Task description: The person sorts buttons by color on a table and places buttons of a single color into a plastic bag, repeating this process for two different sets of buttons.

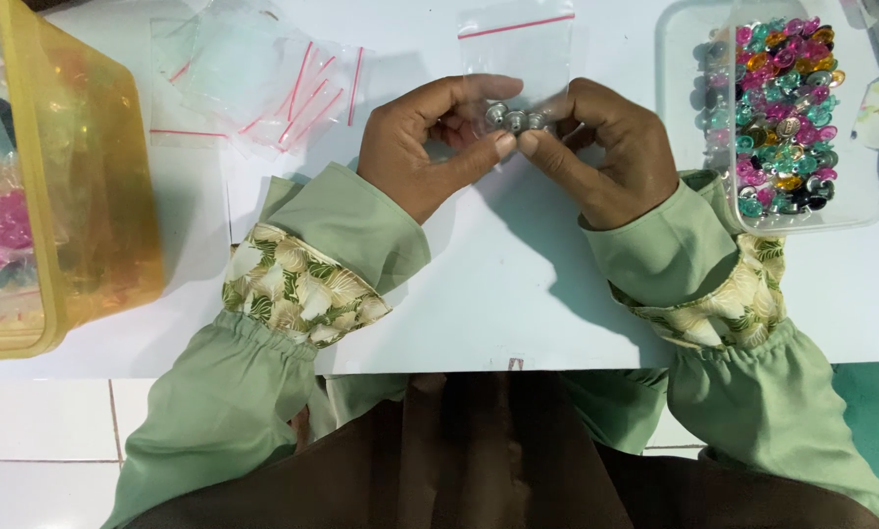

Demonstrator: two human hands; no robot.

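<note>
Both hands meet at table centre over a white sheet. Left hand and right hand are pinched narrow, thumbs and forefingers touching, together holding the lower end of a small clear zip bag with a red seal strip; the bag stands up away from the person. Three silvery round buttons sit in a row at the fingertips, at the bag's bottom. Loose pile of empty zip bags lies just left. Clear tub of coloured buttons stands right; yellow container far left.
</note>
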